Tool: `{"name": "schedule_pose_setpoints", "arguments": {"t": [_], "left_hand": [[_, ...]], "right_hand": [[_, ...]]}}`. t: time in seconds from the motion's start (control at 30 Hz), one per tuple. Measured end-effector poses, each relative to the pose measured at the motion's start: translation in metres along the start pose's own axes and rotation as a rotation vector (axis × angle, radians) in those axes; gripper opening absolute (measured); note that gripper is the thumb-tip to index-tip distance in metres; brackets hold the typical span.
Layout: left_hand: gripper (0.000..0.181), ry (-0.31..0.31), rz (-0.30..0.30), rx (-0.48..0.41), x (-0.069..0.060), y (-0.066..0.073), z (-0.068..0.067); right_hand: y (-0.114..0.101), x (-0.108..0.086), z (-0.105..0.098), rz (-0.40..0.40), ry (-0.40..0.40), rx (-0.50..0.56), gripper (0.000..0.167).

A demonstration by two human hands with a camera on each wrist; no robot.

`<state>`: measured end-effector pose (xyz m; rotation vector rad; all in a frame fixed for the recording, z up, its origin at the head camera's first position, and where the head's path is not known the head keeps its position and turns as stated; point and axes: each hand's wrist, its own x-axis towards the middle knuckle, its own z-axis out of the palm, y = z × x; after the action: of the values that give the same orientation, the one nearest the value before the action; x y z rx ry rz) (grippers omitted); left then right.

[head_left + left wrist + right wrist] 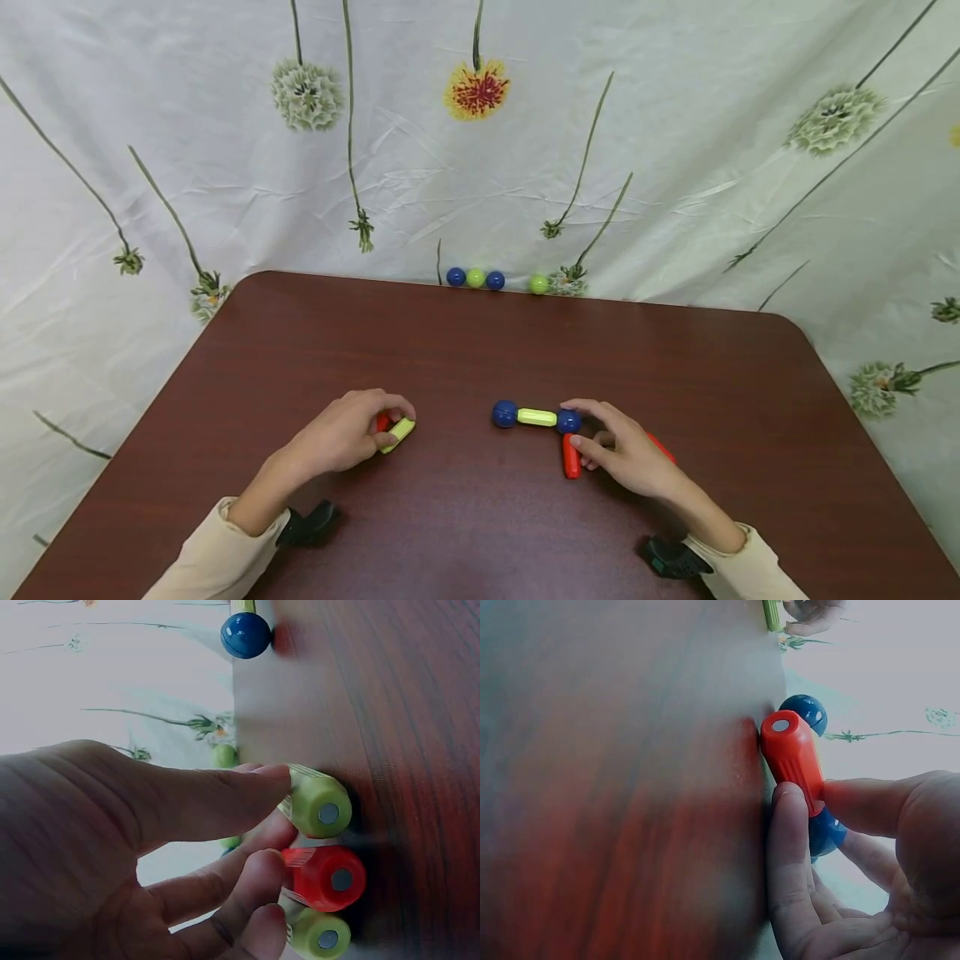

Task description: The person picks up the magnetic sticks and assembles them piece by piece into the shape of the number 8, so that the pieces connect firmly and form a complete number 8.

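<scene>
My left hand (348, 429) pinches a yellow-green magnetic rod (398, 434) between thumb and fingers, low over the table. Beside that rod, the left wrist view shows a red rod (326, 879) and a second yellow-green rod (319, 934), both near my other fingertips. My right hand (633, 457) grips a red rod (572, 460) with thumb and fingers, one finger at a blue ball (568, 422). This ball joins the red rod to a yellow-green rod (537, 417), whose far end meets another blue ball (505, 413).
Another red rod (662, 447) shows partly behind my right hand. Along the far edge of the brown table (450, 525) sit two blue balls (456, 277) and two green balls (538, 284). A flower-patterned cloth (480, 175) hangs behind.
</scene>
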<state>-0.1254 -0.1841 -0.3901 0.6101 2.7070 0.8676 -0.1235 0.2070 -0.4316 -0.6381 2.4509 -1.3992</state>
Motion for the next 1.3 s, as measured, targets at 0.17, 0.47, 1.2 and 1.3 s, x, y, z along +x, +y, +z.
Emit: {"name": "schedule_pose_setpoints", "arguments": {"t": [0.17,0.47,1.2,1.3], "left_hand": [[0.031,-0.026,-0.012,-0.004,-0.002,0.002,0.000],[0.031,0.017,0.006,0.064,-0.001,0.007,0.007],[0.023,0.128,-0.056,0.078,0.004,0.015,0.020],[0.022,0.139,-0.058,0.075,0.004,0.016,0.021]], "right_hand": [[0.000,0.001,0.000,-0.009,0.000,0.001,0.048],[0.001,0.001,0.000,-0.003,-0.004,-0.011,0.048],[-0.001,0.006,-0.002,0.061,0.004,-0.044,0.038],[-0.001,0.007,-0.002,0.064,-0.005,-0.047,0.037]]}}
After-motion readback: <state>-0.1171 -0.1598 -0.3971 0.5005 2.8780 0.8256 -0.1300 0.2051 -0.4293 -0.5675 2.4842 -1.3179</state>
